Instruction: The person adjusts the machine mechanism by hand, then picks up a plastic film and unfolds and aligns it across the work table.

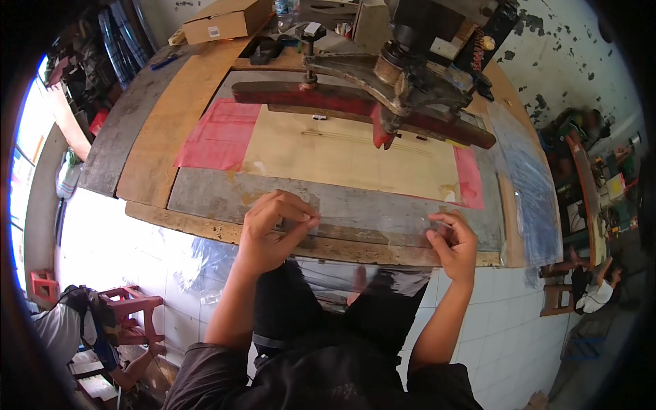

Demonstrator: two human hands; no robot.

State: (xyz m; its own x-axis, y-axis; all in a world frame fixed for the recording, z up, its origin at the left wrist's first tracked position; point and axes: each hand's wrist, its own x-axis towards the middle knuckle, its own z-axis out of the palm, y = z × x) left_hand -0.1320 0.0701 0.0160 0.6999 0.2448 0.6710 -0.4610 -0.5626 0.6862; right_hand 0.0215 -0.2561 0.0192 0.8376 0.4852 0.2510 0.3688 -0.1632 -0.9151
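Observation:
A clear plastic sheet [369, 229] stretches between my two hands at the table's front edge. My left hand [279, 229] pinches its left side, and my right hand [452, 242] pinches the right side with thumb and forefinger. Beyond them a cream board [342, 154] lies on the grey plate [205, 195], with red film [222, 137] at its left end and more red film [469, 174] at the right. Above the board hangs a dark red press arm [328, 100] on a metal frame.
A cardboard box [222, 22] stands at the back left, near a blue pen [164, 62]. Clear plastic sheets [529, 198] lie along the right edge. One person [75, 328] is at lower left by a red stool [133, 311]; another [596, 294] is at far right.

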